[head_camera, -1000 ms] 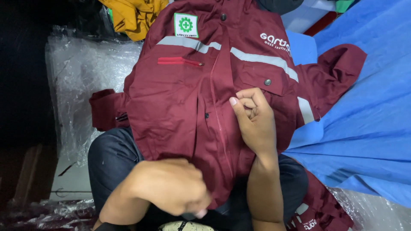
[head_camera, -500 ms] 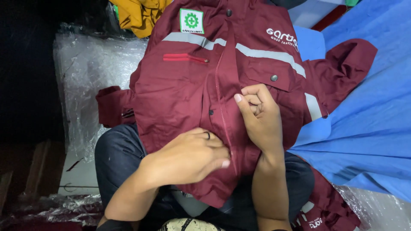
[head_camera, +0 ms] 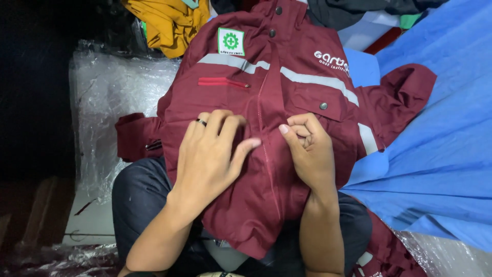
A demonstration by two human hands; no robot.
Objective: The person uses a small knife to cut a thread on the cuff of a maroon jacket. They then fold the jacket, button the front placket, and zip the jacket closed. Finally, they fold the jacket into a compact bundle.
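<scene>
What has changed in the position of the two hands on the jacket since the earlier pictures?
The left hand moved up from the jacket's lower hem to lie flat, fingers spread, on the front of the jacket beside the closed opening. It took hold of nothing. The right hand stayed pinching the fabric at the front edge, and the jacket stayed spread over the person's lap.

Dark ring (head_camera: 201, 122), bare forearms, dark trousers (head_camera: 138, 195)

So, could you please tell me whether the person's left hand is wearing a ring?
Yes, a dark ring sits on one finger of the left hand, which lies flat on the maroon jacket.
</scene>
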